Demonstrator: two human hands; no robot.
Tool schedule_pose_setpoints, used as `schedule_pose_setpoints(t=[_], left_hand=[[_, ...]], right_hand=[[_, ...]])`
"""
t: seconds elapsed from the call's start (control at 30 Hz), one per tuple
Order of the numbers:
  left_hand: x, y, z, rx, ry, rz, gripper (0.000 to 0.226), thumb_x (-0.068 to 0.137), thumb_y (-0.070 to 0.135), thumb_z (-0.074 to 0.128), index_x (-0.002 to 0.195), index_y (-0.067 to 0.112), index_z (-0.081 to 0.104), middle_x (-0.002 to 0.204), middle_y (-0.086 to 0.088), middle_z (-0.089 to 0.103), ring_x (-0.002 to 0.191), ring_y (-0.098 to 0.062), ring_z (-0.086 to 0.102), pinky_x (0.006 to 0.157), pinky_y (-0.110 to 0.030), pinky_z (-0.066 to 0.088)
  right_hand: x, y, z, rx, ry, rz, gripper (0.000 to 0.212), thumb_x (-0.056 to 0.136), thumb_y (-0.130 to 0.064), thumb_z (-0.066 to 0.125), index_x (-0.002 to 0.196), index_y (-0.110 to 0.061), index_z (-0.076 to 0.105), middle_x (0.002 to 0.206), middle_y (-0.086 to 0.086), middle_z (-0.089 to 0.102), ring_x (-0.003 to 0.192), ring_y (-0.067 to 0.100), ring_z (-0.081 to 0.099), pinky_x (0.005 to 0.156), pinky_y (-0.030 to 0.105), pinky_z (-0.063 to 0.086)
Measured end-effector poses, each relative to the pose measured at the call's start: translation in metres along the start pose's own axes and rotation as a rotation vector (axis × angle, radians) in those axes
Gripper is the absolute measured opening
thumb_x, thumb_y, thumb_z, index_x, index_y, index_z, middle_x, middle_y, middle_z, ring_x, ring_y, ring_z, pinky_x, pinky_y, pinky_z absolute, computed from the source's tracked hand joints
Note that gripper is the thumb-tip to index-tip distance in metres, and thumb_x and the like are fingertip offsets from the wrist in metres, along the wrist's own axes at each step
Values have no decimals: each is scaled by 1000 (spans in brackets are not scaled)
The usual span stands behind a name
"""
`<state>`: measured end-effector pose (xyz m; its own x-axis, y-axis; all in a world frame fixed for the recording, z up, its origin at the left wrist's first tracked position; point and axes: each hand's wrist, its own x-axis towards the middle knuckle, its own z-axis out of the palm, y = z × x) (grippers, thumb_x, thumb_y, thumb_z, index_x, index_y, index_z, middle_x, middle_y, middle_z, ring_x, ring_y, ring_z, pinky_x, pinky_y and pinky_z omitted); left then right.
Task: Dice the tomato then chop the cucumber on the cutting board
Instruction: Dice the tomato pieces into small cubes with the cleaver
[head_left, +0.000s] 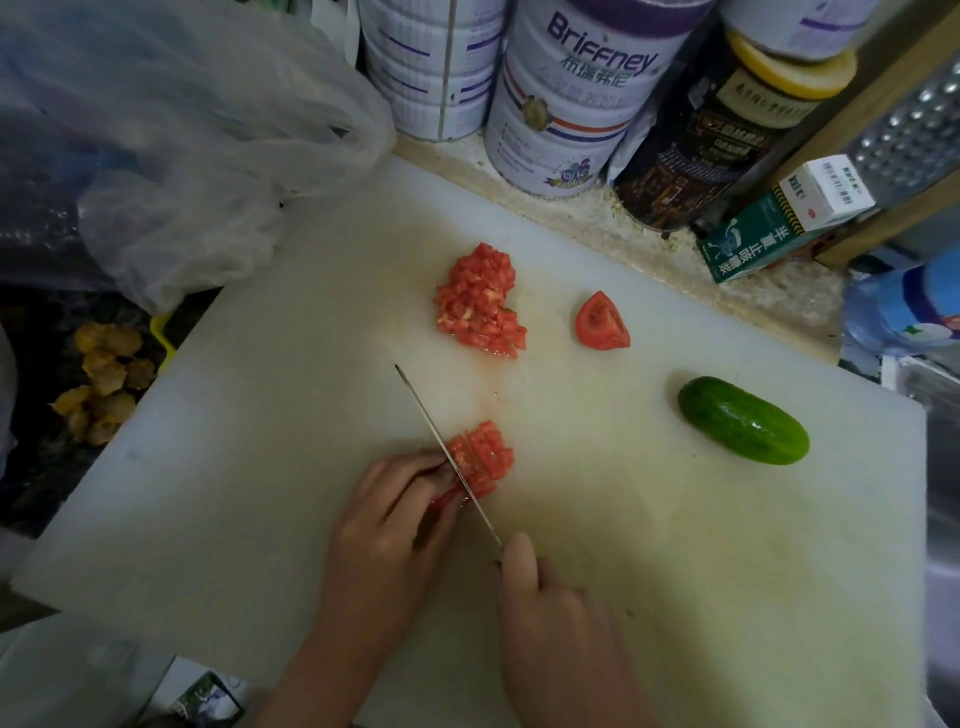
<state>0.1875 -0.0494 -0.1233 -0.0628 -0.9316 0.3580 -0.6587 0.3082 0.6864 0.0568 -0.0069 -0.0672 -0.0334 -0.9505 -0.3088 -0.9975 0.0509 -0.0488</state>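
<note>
On the white cutting board (260, 441) my right hand (550, 618) grips a knife (441, 447) whose blade stands in a partly diced tomato piece (483, 457). My left hand (389, 525) holds that piece with curled fingertips, just left of the blade. A heap of diced tomato (478, 304) lies further back on the board. A whole tomato wedge (601, 323) sits to the right of the heap. The uncut green cucumber (743, 421) lies on the right side of the board.
Tall tins (566, 104) and a dark jar (711, 124) stand along the back edge. A clear plastic bag (171, 135) lies at the back left. Small boxes (779, 223) sit at the back right, a blue-capped bottle (904, 306) beside them. Yellow-brown husks (104, 384) lie left of the board.
</note>
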Motion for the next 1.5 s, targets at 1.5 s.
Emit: schedule_pose_setpoints(t=[1.5], left_hand=[[-3, 10, 7, 22, -69, -163, 24, 84, 18, 58, 99, 2, 66, 105, -5, 63, 101, -15, 53, 97, -7, 31]], right_hand=[[6, 32, -15, 339, 92, -174, 18, 95, -41, 26, 91, -25, 33, 46, -12, 31, 33, 21, 42, 35, 27, 17]])
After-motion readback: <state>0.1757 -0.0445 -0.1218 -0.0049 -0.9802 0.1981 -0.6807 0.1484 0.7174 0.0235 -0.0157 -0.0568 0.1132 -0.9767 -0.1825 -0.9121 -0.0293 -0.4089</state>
